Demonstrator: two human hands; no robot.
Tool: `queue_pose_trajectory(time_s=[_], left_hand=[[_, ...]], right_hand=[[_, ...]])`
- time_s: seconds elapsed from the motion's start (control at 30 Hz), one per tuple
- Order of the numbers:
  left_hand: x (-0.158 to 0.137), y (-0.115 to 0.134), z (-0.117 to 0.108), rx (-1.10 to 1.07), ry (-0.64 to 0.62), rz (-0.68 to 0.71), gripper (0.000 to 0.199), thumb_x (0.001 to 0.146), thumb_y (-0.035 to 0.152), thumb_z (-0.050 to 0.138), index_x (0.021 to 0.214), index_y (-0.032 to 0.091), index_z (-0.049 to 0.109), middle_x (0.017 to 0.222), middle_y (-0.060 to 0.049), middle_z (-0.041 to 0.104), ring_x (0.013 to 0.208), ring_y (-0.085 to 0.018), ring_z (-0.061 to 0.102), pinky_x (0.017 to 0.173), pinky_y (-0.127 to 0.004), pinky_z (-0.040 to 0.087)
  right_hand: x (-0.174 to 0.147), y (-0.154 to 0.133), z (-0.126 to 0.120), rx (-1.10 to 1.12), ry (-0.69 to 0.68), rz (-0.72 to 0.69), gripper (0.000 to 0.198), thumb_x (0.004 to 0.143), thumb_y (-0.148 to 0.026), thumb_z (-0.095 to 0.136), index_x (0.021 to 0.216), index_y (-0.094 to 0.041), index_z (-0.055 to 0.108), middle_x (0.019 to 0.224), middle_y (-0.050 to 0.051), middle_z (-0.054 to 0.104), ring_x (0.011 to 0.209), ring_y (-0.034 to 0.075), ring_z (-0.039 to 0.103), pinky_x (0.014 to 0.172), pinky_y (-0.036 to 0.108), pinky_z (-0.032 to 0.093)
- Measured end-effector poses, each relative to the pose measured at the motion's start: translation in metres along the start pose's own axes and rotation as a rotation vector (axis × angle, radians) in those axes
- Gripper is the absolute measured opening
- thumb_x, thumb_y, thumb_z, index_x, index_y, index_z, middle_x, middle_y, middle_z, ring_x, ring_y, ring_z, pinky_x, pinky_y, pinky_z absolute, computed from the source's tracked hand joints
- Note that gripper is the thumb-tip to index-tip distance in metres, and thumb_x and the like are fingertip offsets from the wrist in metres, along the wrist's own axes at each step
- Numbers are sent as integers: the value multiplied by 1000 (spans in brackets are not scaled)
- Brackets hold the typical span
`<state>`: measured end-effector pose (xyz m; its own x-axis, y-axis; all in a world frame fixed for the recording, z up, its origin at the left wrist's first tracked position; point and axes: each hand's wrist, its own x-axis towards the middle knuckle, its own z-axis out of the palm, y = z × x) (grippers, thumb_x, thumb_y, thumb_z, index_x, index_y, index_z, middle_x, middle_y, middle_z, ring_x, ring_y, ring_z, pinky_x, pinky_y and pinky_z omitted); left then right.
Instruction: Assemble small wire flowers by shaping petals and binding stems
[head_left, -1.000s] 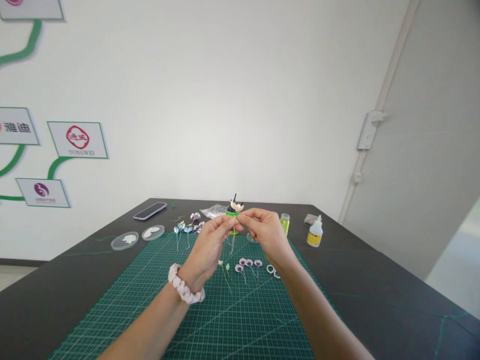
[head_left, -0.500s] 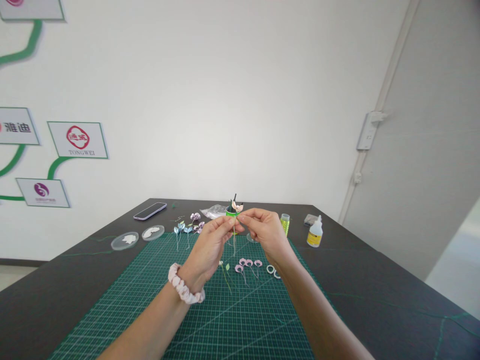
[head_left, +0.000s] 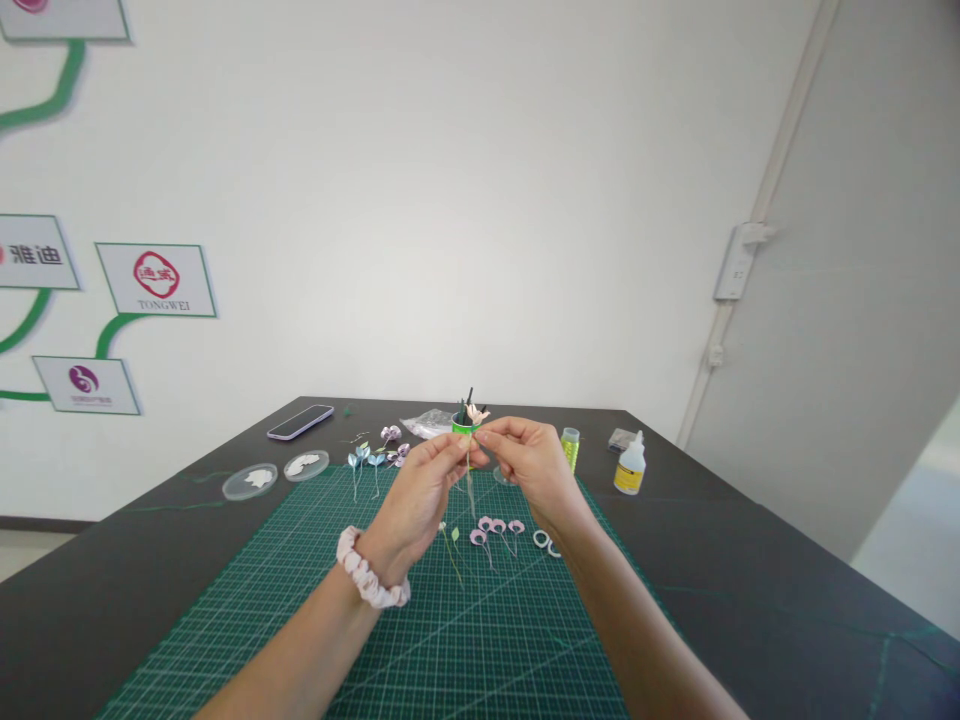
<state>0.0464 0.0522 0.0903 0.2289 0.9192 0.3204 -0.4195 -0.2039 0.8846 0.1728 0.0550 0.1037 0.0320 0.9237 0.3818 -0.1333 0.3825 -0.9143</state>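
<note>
There are two hands: one left hand (head_left: 429,476) and one right hand (head_left: 531,462). I count one pale pink flower (head_left: 477,412), four mauve loops (head_left: 498,523), three blue flowers (head_left: 363,452), two clear dishes (head_left: 235,487), one phone (head_left: 301,422), one green cup (head_left: 465,428), one glue bottle (head_left: 630,470), one cutting mat (head_left: 300,590), four wall signs (head_left: 156,280), and at least two white rings (head_left: 535,540).

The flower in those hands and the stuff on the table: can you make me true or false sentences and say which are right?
1. The left hand and right hand meet just below the pale pink flower. True.
2. The phone lies on the green mat. False: the phone lies on the dark table.
3. A pale scrunchie is around the left wrist. True.
4. The yellow-labelled bottle lies on its side. False: the yellow-labelled bottle stands upright.
</note>
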Motion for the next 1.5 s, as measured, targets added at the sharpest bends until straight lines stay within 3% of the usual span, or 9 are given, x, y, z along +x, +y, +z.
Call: queue_pose_trajectory(time_s=[0.63, 0.97, 1.5], left_hand=[[-2, 0, 0, -14, -24, -26, 21, 76, 32, 69, 63, 16, 68, 69, -2, 61, 75, -15, 52, 83, -31, 39], [0, -2, -1, -17, -33, -20, 23, 75, 33, 70, 61, 16, 67, 68, -2, 60, 74, -15, 53, 84, -32, 40], [0, -2, -1, -158, -68, -124, 20, 70, 31, 76, 61, 15, 68, 67, -1, 61, 73, -13, 53, 81, -31, 41]], right_hand=[[0, 0, 0, -10, -2, -17, 24, 59, -39, 76, 61, -16, 71, 44, -4, 53, 40, 6, 33, 40, 22, 22], [0, -2, 0, -16, 0, -15, 26, 57, -41, 78, 60, -16, 70, 39, -6, 47, 38, 6, 31, 39, 21, 20], [-1, -3, -1, 5, -12, 12, 23, 58, -38, 75, 59, -16, 68, 38, -7, 46, 38, 6, 31, 39, 22, 21]])
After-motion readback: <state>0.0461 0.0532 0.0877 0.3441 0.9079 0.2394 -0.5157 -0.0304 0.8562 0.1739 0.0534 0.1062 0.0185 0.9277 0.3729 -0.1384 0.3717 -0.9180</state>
